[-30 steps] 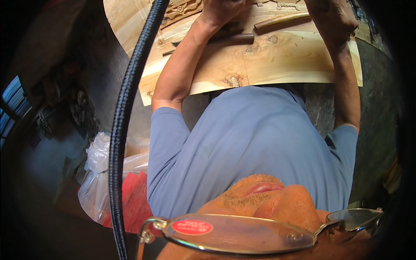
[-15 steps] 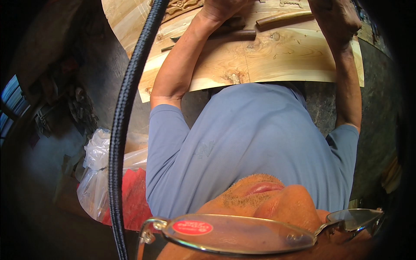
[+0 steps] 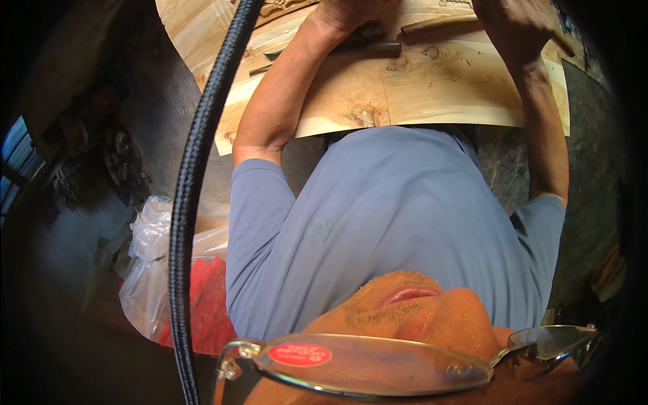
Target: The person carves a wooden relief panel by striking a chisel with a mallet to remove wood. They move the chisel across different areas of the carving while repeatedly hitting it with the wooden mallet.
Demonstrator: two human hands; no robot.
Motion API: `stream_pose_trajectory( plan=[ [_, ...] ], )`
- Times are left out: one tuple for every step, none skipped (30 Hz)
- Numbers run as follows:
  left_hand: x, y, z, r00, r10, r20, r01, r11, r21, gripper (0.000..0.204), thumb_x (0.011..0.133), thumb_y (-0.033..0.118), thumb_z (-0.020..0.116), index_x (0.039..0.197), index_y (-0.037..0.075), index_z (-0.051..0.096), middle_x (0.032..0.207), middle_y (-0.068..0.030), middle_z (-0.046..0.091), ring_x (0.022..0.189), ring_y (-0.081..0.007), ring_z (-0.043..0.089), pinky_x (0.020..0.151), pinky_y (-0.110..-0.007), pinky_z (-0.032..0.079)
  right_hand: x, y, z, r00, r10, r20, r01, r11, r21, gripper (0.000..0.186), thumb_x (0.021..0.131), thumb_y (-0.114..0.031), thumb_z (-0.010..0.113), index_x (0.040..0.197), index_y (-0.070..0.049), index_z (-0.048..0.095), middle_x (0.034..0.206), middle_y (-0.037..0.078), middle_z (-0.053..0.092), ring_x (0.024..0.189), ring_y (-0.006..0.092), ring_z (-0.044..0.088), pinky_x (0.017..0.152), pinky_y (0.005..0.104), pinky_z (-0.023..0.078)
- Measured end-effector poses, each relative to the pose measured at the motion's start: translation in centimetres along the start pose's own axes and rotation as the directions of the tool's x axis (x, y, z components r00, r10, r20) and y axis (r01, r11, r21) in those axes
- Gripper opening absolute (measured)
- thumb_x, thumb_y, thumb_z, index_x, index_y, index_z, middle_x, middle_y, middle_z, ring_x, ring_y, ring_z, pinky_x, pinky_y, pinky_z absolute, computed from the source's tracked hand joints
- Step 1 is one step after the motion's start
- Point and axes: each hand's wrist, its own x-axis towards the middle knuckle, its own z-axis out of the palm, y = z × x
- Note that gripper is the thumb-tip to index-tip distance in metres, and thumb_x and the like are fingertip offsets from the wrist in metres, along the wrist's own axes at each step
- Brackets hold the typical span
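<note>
My left hand (image 3: 352,12) is at the top edge of the view, over the wooden board (image 3: 452,94). Its fingers run out of the picture, so their hold is hidden. My right hand (image 3: 514,28) is further right, curled and slightly blurred. A thin brown stick-like piece (image 3: 563,43) juts out beside it, and I cannot make out what the fingers close on. Between the hands lies a tool with a wooden handle (image 3: 439,24). Closer to my left forearm rests a dark-handled tool (image 3: 371,49), with a thin dark rod (image 3: 260,69) by the forearm.
Carved wood (image 3: 277,10) shows at the board's upper left. A black braided cable (image 3: 191,182) crosses the view on the left. Beside me are a clear plastic bag (image 3: 150,229) and something red (image 3: 206,297). Dark clutter lies on the far left.
My right hand has shifted slightly up and left and turned, and the brown piece beside it now shows. My left hand has hardly moved.
</note>
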Motion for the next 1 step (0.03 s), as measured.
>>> stream_pose_trajectory(
  plan=[
    [-0.12,0.09,-0.27,0.997,-0.032,0.076,0.03,0.999,0.029,0.014,0.089,0.017,0.073,0.1,0.012,0.079,0.083,-0.0113,0.076,0.068,-0.0278,0.072,0.064,-0.04,0.057,0.6,-0.37,-0.58,0.997,0.036,0.068,-0.035,0.999,-0.015,0.049,0.077,0.0,0.07,0.125,-0.009,0.075,0.113,0.015,0.076,0.096,0.0323,0.075,0.087,0.0428,0.057]
  ],
)
